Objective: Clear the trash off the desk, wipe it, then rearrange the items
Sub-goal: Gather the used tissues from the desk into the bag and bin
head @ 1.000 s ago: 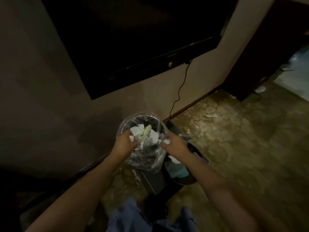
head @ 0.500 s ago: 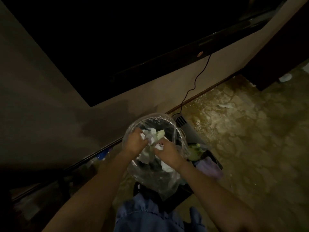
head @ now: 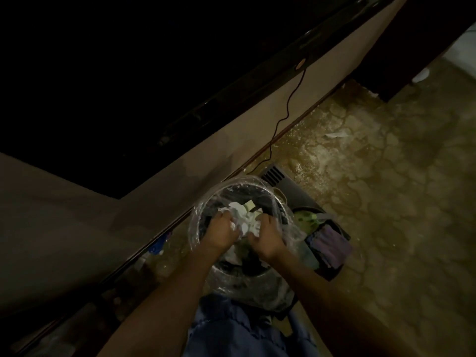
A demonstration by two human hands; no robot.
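Left hand [head: 221,231]: inside mouth of bin, fingers curled round crumpled white paper trash [head: 243,217]. Right hand [head: 266,239]: beside left, fingers curled on same wad. Trash bin [head: 206,199]: round, dark, clear plastic liner, on floor [head: 386,202] near wall. Second dark container [head: 332,240] just right of bin, purple cloth inside. Black cable [head: 286,109] hangs down wall. Dim lighting.

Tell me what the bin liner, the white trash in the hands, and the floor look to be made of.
Bin liner: thin clear plastic film, glossy, with wrinkles and bright glints along its rim.
White trash: crumpled paper or tissue, matte, sharply creased; left hand and right hand both grip it.
Floor: probably polished stone or patterned tile, shiny, veined; dim light leaves it open.
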